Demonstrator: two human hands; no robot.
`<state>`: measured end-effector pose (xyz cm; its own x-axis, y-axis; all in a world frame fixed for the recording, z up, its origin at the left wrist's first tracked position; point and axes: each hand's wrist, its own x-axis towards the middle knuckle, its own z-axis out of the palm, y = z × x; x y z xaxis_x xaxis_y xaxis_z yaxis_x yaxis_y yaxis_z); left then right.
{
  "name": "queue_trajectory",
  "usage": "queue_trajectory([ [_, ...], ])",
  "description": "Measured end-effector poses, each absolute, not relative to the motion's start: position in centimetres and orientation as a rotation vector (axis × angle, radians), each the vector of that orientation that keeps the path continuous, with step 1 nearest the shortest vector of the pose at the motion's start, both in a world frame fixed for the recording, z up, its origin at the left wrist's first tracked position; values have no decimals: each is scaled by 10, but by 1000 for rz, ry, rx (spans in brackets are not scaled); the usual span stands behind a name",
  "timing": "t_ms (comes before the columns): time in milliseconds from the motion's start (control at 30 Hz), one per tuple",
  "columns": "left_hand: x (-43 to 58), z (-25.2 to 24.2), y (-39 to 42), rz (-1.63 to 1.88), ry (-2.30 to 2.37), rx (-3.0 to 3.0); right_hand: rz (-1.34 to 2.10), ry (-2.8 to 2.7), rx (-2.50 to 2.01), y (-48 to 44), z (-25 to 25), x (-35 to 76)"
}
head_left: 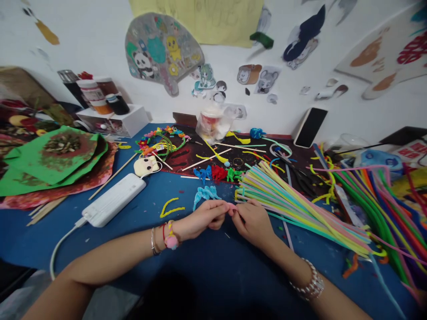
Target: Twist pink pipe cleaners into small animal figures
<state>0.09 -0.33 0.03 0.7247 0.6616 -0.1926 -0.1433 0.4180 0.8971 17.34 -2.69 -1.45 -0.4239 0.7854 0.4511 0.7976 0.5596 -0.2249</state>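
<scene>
1. Bare left forearm (110, 262) and right forearm (320, 295) reach in from the near edge over a blue tabletop (207, 253). A silver bangle (152, 240) and a pink pom-pom charm (171, 241) sit at the left wrist, and a beaded bracelet (308, 284) circles the right.
2. Near the table's middle, the left hand (203, 218) and right hand (253, 222) almost meet, fingers curled, both pinching a short pink pipe cleaner (231, 206) between their fingertips.
3. That pipe cleaner lies nearly level, its long axis running left to right from one hand to the other. The fingers hide most of it.
4. Just right of the hands, a bundle of pastel pipe cleaners (300, 209) fans toward the near right.
5. Just beyond the left hand lies a twisted blue pipe-cleaner shape (205, 194). Farther left are a yellow pipe cleaner (170, 207) and a white power bank (113, 200).
</scene>
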Motion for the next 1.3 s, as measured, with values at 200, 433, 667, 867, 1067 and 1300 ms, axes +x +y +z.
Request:
queue_trajectory([
  [200,2,-3,-4,552,573,1005,215,-2262,-1264,-30,-17,171],
  [433,4,2,-2,533,664,957,292,-2316,-1245,-31,-17,169],
  [667,5,3,-2,546,677,952,266,-2340,-1238,-31,-19,172],
  [867,5,3,-2,563,649,915,282,-2366,-1243,-31,-19,172],
  [1067,4,3,-2,577,631,903,257,-2344,-1285,-32,-17,171],
  [1300,4,3,0,604,723,1102,222,-2352,-1350,-29,-16,174],
])
